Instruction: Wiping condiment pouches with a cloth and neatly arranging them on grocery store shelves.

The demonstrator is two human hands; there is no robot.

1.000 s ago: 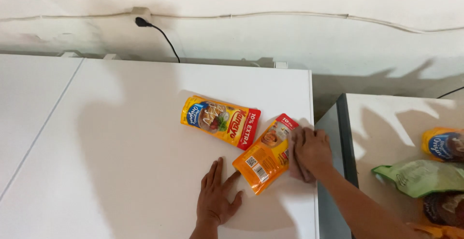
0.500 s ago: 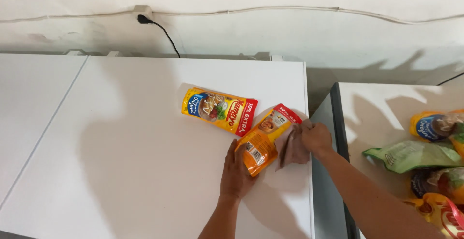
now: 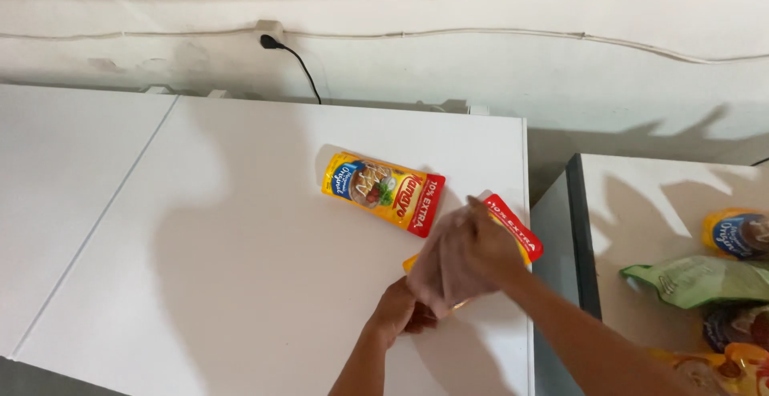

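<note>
White tabletop (image 3: 240,268); both hands' fingers closed on a yellow pouch (image 3: 513,224), hiding it; second pouch (image 3: 383,192) beside.

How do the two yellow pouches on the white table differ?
The far pouch lies flat and untouched, its whole printed front showing. The near pouch is mostly hidden under the right hand, which presses a brownish cloth on it, while the left hand is at its lower end. Both are yellow with a red end and lie on the white table.

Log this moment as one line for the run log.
left hand: on yellow-and-red foil pouch | right hand: wiping it with brownish cloth | second yellow pouch: flat on white table
</note>
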